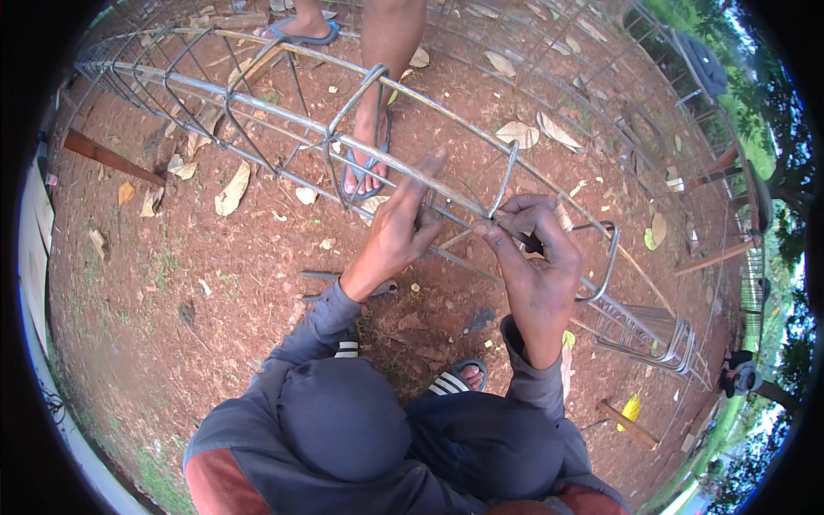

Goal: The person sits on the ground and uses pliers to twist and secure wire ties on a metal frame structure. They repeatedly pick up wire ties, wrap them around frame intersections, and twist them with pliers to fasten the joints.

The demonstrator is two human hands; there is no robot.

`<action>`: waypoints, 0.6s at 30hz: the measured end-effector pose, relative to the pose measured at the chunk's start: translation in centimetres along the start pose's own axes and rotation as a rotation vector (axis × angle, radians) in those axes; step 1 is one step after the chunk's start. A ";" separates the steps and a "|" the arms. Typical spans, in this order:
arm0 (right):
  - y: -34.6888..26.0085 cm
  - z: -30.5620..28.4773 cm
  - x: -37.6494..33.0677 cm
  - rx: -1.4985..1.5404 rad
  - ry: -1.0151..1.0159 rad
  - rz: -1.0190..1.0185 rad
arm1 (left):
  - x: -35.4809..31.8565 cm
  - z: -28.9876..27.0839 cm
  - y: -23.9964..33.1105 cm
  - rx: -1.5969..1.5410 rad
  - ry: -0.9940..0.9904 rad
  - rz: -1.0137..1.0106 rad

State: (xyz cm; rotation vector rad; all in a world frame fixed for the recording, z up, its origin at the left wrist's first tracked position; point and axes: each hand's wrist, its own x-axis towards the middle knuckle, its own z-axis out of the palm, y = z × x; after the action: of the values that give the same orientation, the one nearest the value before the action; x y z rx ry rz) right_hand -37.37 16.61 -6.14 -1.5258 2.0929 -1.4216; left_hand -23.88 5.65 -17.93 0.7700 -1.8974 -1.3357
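Note:
A long cage of steel reinforcing bars (pixel 283 112) crosses in front of me, with square stirrups (pixel 506 176) along it. My left hand (pixel 399 223) lies across the near upper bar, its fingers over the bar and its thumb on the near side. At the joint of a stirrup and that bar, my right hand (pixel 542 266) pinches thumb and forefinger together on what looks like thin tie wire. Something dark sits in the curl of its fingers, mostly hidden. Below the cage, a tool with two grey handles, like pincers (pixel 388 288), lies on the soil.
Another person's leg (pixel 393 43) and sandalled foot (pixel 367 167) stand close behind the cage. Loose stirrups (pixel 657 335) hang bundled at its right end. More bar mesh (pixel 601 77) stands beyond. A wooden stake (pixel 112 157) is at the left; dry leaves (pixel 232 189) litter the soil.

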 end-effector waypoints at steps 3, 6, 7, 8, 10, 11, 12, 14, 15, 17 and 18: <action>0.1 -0.1 0.1 0.011 -0.002 -0.018 | -0.2 -0.3 0.2 0.117 0.036 0.121; 0.1 0.1 0.1 0.029 -0.006 -0.022 | 0.1 -0.6 -1.1 0.196 0.095 0.340; 0.3 0.2 0.0 0.034 0.000 -0.022 | 0.2 -0.7 -1.0 0.179 0.087 0.347; 0.5 0.2 -0.1 0.038 0.005 -0.022 | 0.3 -0.8 -0.8 0.133 0.084 0.335; 0.4 0.0 -0.2 0.019 -0.010 -0.015 | 0.5 -0.9 -0.1 0.014 0.084 0.290; 0.4 0.0 -0.1 0.012 -0.018 -0.013 | 0.6 -0.8 0.0 -0.109 0.101 0.241; 0.4 0.0 -0.1 0.011 -0.015 -0.021 | 0.7 -0.8 0.1 -0.233 0.125 0.197; 0.5 0.0 -0.2 0.005 -0.014 -0.036 | 1.0 0.2 0.0 -0.588 0.200 0.068; 0.4 0.0 -0.2 -0.007 -0.015 -0.036 | 1.0 0.2 0.0 -0.515 0.178 0.094; 0.3 -0.1 -0.2 -0.026 -0.016 -0.033 | 1.3 -0.1 0.4 -0.365 0.134 0.144; 0.4 -0.1 -0.2 -0.021 -0.017 -0.039 | 1.6 -0.2 0.5 -0.254 0.127 0.206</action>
State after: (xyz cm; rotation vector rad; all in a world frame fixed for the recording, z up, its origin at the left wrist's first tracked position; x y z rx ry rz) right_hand -37.55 16.81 -6.46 -1.5890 2.0863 -1.3980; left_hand -24.74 4.46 -17.06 0.5050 -1.6210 -1.3317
